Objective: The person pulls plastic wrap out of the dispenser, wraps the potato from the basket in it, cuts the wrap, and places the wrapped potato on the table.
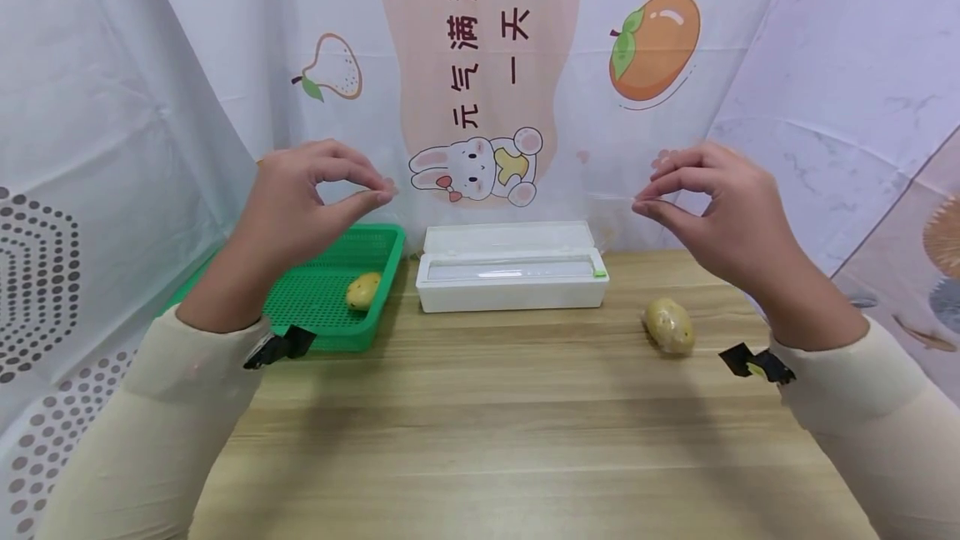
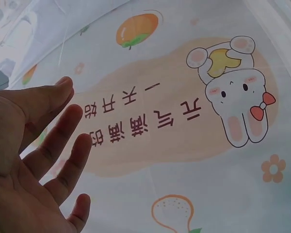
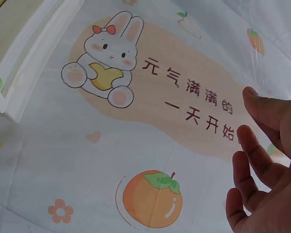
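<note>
In the head view both hands are raised above the table at about the same height, well apart. Thumb and fingertips of the left hand (image 1: pixel 307 198) pinch one side of a sheet of clear cling film; the right hand (image 1: pixel 723 207) pinches the other side the same way. The cling film (image 3: pixel 257 73) is nearly invisible, showing only as faint creases and glints by the fingertips. Below and between the hands stands a white cling film dispenser (image 1: pixel 513 294), its lid raised at the back. A potato (image 1: pixel 669 326) with a shiny film wrap lies on the table under the right hand.
At the left stands a green plastic basket (image 1: pixel 386 282), partly hidden by the left forearm, with a potato (image 1: pixel 363 291) in it. A printed curtain (image 1: pixel 637 157) hangs right behind the wooden table (image 1: pixel 510 432). White sheets hang on both sides.
</note>
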A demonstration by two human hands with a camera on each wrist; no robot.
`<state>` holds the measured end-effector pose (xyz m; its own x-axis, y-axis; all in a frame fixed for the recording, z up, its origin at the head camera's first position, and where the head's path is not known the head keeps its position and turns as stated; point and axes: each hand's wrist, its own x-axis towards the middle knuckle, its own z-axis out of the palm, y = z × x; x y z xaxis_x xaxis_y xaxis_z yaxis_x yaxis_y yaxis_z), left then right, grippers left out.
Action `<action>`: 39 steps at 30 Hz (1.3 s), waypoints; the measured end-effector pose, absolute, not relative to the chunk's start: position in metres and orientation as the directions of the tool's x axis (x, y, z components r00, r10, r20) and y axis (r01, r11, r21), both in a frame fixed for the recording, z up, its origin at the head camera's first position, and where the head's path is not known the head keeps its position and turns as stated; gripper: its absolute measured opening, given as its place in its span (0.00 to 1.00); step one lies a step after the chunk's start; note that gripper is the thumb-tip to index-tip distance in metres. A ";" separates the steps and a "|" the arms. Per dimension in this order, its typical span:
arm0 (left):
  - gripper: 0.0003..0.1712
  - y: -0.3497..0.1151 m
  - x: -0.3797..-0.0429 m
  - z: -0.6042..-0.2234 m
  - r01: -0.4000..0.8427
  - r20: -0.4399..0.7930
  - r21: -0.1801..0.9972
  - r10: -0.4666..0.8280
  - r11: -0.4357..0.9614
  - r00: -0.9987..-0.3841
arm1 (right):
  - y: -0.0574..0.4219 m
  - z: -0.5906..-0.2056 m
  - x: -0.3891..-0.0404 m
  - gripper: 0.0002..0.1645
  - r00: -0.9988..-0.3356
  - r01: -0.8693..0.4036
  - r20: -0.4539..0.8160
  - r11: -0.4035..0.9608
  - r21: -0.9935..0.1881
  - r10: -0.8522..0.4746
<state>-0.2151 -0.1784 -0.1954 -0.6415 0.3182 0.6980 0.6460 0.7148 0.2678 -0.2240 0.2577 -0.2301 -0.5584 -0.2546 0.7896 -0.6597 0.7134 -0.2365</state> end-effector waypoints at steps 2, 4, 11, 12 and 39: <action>0.03 -0.180 -0.211 -0.196 0.667 0.717 0.250 0.329 0.702 -0.615 | 0.257 -0.231 -0.219 0.10 -0.539 -0.672 0.802 0.707 -0.223 -0.259; 0.03 -0.181 -0.205 -0.197 0.692 0.736 0.226 0.345 0.686 -0.583 | 0.257 -0.232 -0.214 0.10 -0.526 -0.678 0.809 0.704 -0.211 -0.264; 0.09 -0.184 -0.182 -0.207 0.728 0.768 0.174 0.371 0.664 -0.522 | 0.259 -0.240 -0.193 0.15 -0.470 -0.705 0.836 0.691 -0.163 -0.283; 0.09 -0.184 -0.179 -0.208 0.728 0.770 0.165 0.375 0.665 -0.517 | 0.260 -0.241 -0.190 0.14 -0.462 -0.711 0.837 0.686 -0.154 -0.292; 0.20 -0.192 -0.112 -0.308 0.869 0.693 0.301 0.536 0.393 -0.482 | 0.268 -0.319 -0.127 0.15 -0.356 -0.888 0.784 0.444 -0.116 -0.508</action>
<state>-0.1115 -0.1922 -0.3079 -0.4821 0.5360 0.6930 0.8690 0.3929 0.3007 -0.1270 0.2680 -0.3188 -0.3563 -0.5079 0.7843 -0.8884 0.4443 -0.1159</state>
